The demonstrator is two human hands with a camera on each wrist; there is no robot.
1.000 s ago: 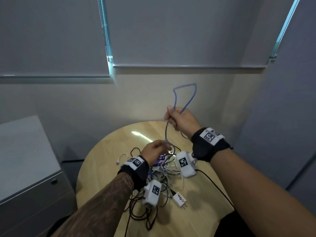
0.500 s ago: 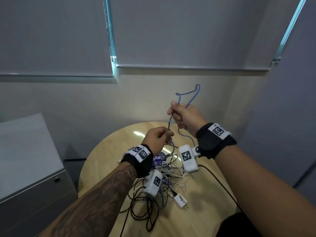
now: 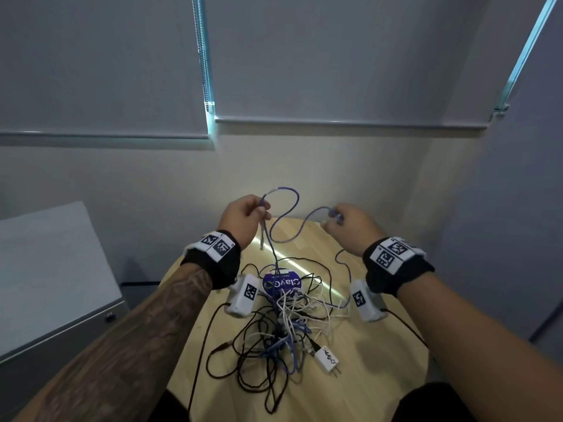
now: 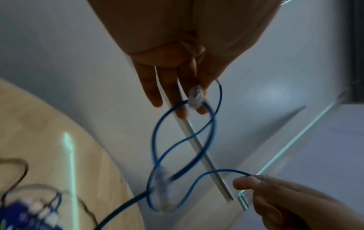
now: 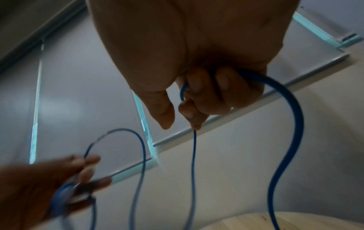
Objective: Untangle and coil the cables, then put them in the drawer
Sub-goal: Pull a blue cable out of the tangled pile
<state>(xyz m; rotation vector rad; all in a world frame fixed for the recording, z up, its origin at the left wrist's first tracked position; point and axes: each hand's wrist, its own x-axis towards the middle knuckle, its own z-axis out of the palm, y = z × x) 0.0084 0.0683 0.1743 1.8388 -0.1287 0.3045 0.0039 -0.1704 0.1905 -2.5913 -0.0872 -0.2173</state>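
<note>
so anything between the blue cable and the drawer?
Yes. Both hands, left hand and right hand, hold the blue cable, but its lower run drops into the cable tangle on the table. The drawer appears closed.

Dim room — light leaks past the blinds [image 3: 210,71]; wrist views blurred, edges warped

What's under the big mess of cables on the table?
Under the cable pile you can see the wooden table and a round purple tag poking out at its far edge. A white plug lies beside it. Anything deeper in the tangle is covered.
</note>
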